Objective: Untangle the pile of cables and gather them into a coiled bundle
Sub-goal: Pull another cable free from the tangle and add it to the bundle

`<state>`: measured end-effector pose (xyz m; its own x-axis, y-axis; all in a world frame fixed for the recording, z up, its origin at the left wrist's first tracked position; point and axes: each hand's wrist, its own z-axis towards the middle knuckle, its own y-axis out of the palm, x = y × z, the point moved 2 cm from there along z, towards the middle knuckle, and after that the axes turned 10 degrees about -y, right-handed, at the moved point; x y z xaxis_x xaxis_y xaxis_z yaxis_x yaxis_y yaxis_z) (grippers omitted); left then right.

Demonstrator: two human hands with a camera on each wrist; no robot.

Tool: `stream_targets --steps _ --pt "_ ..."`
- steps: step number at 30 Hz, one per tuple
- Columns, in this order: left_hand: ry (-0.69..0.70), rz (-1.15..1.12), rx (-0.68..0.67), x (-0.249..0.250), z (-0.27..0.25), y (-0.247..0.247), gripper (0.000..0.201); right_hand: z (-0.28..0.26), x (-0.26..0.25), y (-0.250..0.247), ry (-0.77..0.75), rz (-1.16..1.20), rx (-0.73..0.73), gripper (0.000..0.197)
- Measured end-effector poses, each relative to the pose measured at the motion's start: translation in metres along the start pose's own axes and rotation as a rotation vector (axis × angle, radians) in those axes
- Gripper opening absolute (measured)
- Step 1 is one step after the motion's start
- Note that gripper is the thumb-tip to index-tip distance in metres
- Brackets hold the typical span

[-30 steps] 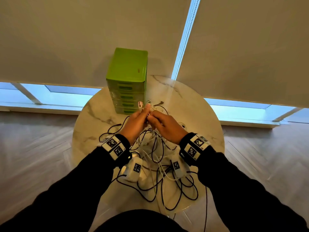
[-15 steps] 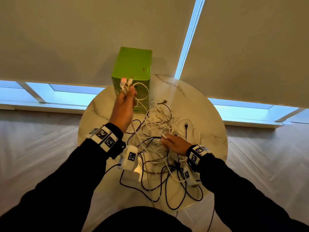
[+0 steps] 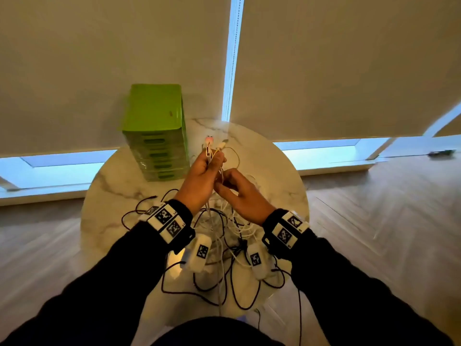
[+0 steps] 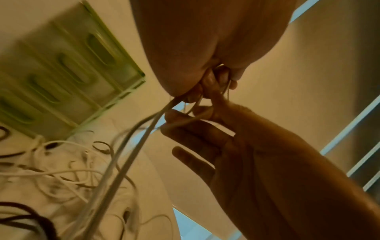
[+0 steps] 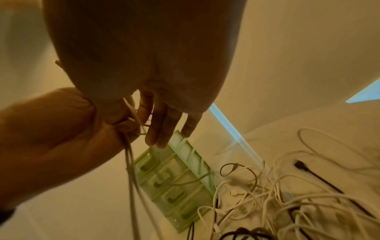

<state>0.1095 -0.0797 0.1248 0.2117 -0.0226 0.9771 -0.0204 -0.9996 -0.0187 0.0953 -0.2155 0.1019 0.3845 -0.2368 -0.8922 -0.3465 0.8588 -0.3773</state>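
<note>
1. Your left hand (image 3: 199,179) is raised above the table (image 3: 112,196), fingers curled round a few white cables (image 4: 131,146) just below their plugs (image 3: 212,146), which stick up out of your fist.
2. From that fist the held cables hang down to the pile (image 3: 224,245) of white and black cables lying on the middle of the table, under and between your wrists.
3. Your right hand (image 3: 239,193) sits just beside the left, touching it at the fingertips. Its thumb and forefinger pinch one white cable just below the left fist, while the other fingers (image 5: 164,129) stretch out straight and loose.
4. The pile is a loose tangle, not coiled. Black loops (image 3: 199,290) spread toward the near edge of the table, and one black plug (image 5: 300,164) lies apart on the right side.
5. A green drawer box (image 3: 154,131) stands upright at the far left of the table, near the pile and not touching your hands.
6. Both forearms wear black sleeves and wristbands (image 3: 167,221) with printed square markers.
</note>
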Motion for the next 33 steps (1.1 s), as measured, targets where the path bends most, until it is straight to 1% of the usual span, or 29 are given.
stream_targets --steps 1,2,3,5,7,10,12,14,15,16,17,18,19,20,22,23,24,25,26,27,28,29,31,32,33 --pt "0.022 0.010 -0.046 0.003 -0.001 0.010 0.028 -0.004 -0.003 -0.005 0.000 0.010 0.061 0.011" --pt "0.045 0.019 -0.088 0.007 -0.001 0.020 0.026 -0.011 -0.006 -0.014 -0.001 -0.022 0.128 0.016" --pt "0.069 0.032 -0.103 0.009 0.001 0.027 0.025 -0.016 -0.008 -0.023 0.004 -0.055 0.189 0.020" --pt "0.104 0.046 -0.113 0.013 0.005 0.042 0.026 -0.031 -0.010 -0.049 0.044 -0.069 0.316 0.023" --pt "0.095 -0.018 -0.131 0.016 0.006 0.056 0.028 -0.050 -0.007 -0.080 0.123 -0.091 0.412 0.025" --pt "0.064 -0.127 -0.201 0.020 0.007 0.072 0.030 -0.087 -0.001 -0.126 0.274 -0.204 0.472 0.032" --pt "0.045 -0.154 -0.260 0.020 0.008 0.083 0.031 -0.117 0.010 -0.150 0.411 -0.291 0.442 0.039" --pt "0.044 -0.149 -0.304 0.018 0.006 0.093 0.032 -0.149 0.030 -0.162 0.586 -0.426 0.304 0.048" --pt "0.049 -0.126 -0.329 0.016 0.004 0.100 0.032 -0.167 0.042 -0.165 0.681 -0.480 0.189 0.050" --pt "0.045 -0.091 -0.356 0.013 0.000 0.107 0.032 -0.182 0.055 -0.163 0.768 -0.529 0.044 0.051" --pt "0.033 -0.044 -0.382 0.008 -0.004 0.115 0.032 -0.197 0.068 -0.159 0.841 -0.571 -0.098 0.050" --pt "0.016 0.005 -0.400 0.002 -0.009 0.122 0.032 -0.207 0.076 -0.153 0.884 -0.609 -0.200 0.047" --pt "0.003 0.050 -0.414 -0.004 -0.015 0.128 0.033 -0.214 0.081 -0.147 0.895 -0.632 -0.240 0.046" --pt "-0.006 0.088 -0.430 -0.011 -0.020 0.136 0.033 -0.219 0.082 -0.141 0.879 -0.640 -0.219 0.053" --pt "-0.039 0.131 -0.459 -0.021 -0.030 0.147 0.035 -0.219 0.074 -0.129 0.787 -0.591 -0.123 0.086" --pt "-0.055 0.135 -0.469 -0.025 -0.033 0.152 0.036 -0.215 0.066 -0.122 0.721 -0.514 -0.093 0.099" --pt "-0.064 0.140 -0.482 -0.027 -0.037 0.155 0.036 -0.210 0.057 -0.116 0.655 -0.411 -0.086 0.109" --pt "-0.068 0.154 -0.495 -0.029 -0.040 0.160 0.035 -0.206 0.049 -0.110 0.608 -0.298 -0.105 0.114" --pt "-0.068 0.166 -0.507 -0.031 -0.041 0.163 0.034 -0.200 0.040 -0.104 0.573 -0.206 -0.134 0.115" --pt "-0.069 0.176 -0.523 -0.033 -0.044 0.167 0.034 -0.195 0.036 -0.099 0.548 -0.147 -0.147 0.112" --pt "-0.073 0.179 -0.537 -0.034 -0.046 0.169 0.033 -0.190 0.032 -0.096 0.526 -0.110 -0.126 0.103" --pt "-0.070 0.188 -0.546 -0.035 -0.046 0.170 0.032 -0.185 0.032 -0.095 0.509 -0.085 -0.061 0.090" --pt "-0.053 0.219 -0.539 -0.037 -0.046 0.171 0.032 -0.179 0.028 -0.096 0.487 -0.077 0.107 0.057" --pt "-0.040 0.232 -0.533 -0.037 -0.045 0.171 0.032 -0.178 0.027 -0.099 0.489 -0.091 0.177 0.045" --pt "-0.028 0.239 -0.527 -0.038 -0.043 0.170 0.033 -0.178 0.025 -0.101 0.487 -0.110 0.228 0.038"
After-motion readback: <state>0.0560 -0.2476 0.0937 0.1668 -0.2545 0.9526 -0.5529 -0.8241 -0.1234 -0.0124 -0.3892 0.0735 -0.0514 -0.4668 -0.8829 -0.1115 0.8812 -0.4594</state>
